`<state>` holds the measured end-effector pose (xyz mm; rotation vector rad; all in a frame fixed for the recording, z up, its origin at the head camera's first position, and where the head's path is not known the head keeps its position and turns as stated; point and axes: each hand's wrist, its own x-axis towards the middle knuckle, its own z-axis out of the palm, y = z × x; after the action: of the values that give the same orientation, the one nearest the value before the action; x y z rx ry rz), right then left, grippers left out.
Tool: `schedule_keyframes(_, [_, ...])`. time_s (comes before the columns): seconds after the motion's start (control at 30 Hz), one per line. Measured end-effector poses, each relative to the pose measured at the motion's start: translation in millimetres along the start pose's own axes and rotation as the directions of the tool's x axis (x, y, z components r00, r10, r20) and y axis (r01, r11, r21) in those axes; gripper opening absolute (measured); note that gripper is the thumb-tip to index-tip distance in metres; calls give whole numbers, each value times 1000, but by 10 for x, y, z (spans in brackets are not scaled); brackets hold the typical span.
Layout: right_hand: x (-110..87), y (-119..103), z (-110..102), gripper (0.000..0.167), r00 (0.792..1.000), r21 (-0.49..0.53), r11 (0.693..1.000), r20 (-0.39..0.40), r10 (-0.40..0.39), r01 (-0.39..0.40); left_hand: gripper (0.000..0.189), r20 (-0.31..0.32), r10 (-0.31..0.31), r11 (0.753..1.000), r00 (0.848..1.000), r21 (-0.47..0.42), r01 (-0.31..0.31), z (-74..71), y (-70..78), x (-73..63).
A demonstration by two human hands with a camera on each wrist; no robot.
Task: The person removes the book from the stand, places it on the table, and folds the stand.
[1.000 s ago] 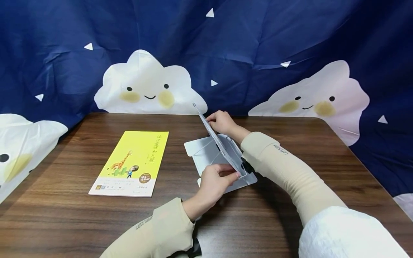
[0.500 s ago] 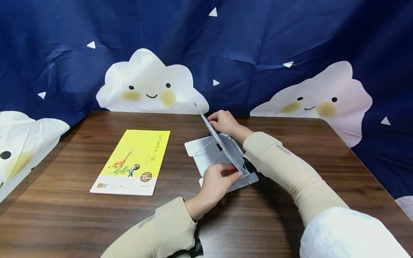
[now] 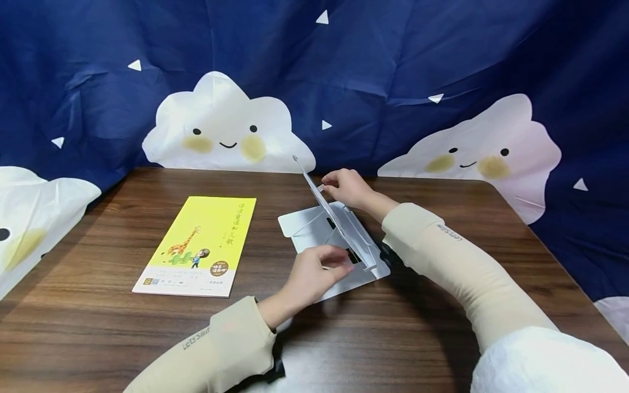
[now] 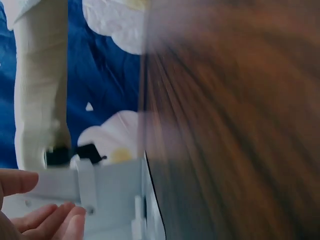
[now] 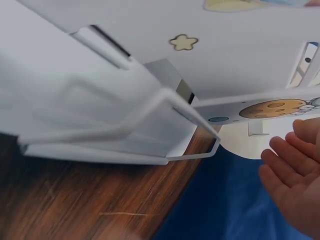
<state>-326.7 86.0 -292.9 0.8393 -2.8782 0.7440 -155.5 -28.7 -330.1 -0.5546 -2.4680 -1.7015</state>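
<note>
A light grey folding book stand (image 3: 307,232) stands on the table, its base flat and its panel raised at a steep tilt. In the right wrist view the panel (image 5: 225,65) carries cartoon prints, among them a star and an orange planet, and a wire-like support leg (image 5: 120,125) shows behind it. My left hand (image 3: 314,275) hovers just in front of the panel's lower edge, with nothing between its fingers and thumb. Behind the upper part of the panel is my right hand (image 3: 351,188), its fingers loosely extended beside a small tab on the upper edge.
A yellow book (image 3: 201,245) with a giraffe on its cover lies flat to the left of the stand. The brown wooden table (image 3: 147,333) ends at a blue cloth (image 3: 354,65) printed with smiling clouds.
My left hand has let go of the panel's lower edge and drawn back to the left. The right hand has shifted slightly right, off the back of the panel, which stays raised.
</note>
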Motion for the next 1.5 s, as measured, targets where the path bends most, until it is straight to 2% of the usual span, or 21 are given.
schedule_keyframes(0.23, [-157, 83, -86, 27, 999, -7, 999, -26, -46, 46, 23, -18, -2, 999, 1000, 50, 3, -250, -104, 14])
schedule_keyframes(0.33, [-224, 106, -125, 27, 999, -3, 999, -24, -49, 49, 27, -43, 9, 985, 999, 171, -2, -375, -156, 22])
schedule_keyframes(0.47, [-290, 113, -160, 28, 999, 17, 999, -15, -47, 47, 37, -56, 22, 929, 998, 370, 0, -554, -214, 22])
schedule_keyframes(0.57, [-337, 115, -166, 28, 999, 32, 999, -16, -40, 40, 45, -37, 37, 884, 999, 467, -16, -657, -274, 32])
schedule_keyframes(0.87, [-557, 124, -141, 29, 1000, 124, 992, -19, -23, 25, 80, 83, 28, 790, 996, 609, -72, -810, -396, 118])
schedule_keyframes(0.97, [-646, 121, -150, 30, 1000, 164, 986, -29, -6, 11, 88, 106, 25, 774, 994, 627, -86, -833, -416, 157])
schedule_keyframes(1.03, [-705, 126, -148, 29, 999, 189, 982, -40, 5, 3, 91, 114, 24, 785, 993, 613, -89, -832, -441, 179])
schedule_keyframes(1.1, [-767, 129, -142, 29, 999, 213, 977, -52, 12, -1, 93, 123, 13, 806, 992, 587, -83, -822, -473, 191])
schedule_keyframes(1.2, [-866, 130, -123, 28, 997, 245, 969, -75, 11, 8, 95, 134, -20, 835, 991, 548, -57, -794, -539, 201])
schedule_keyframes(1.33, [-1009, 114, -95, 29, 995, 305, 952, -97, 6, 24, 97, 138, -69, 857, 988, 516, -12, -749, -629, 221])
schedule_keyframes(1.5, [-1174, 47, -60, 30, 996, 422, 906, -84, 9, 28, 101, 135, -95, 891, 986, 453, 24, -694, -686, 247])
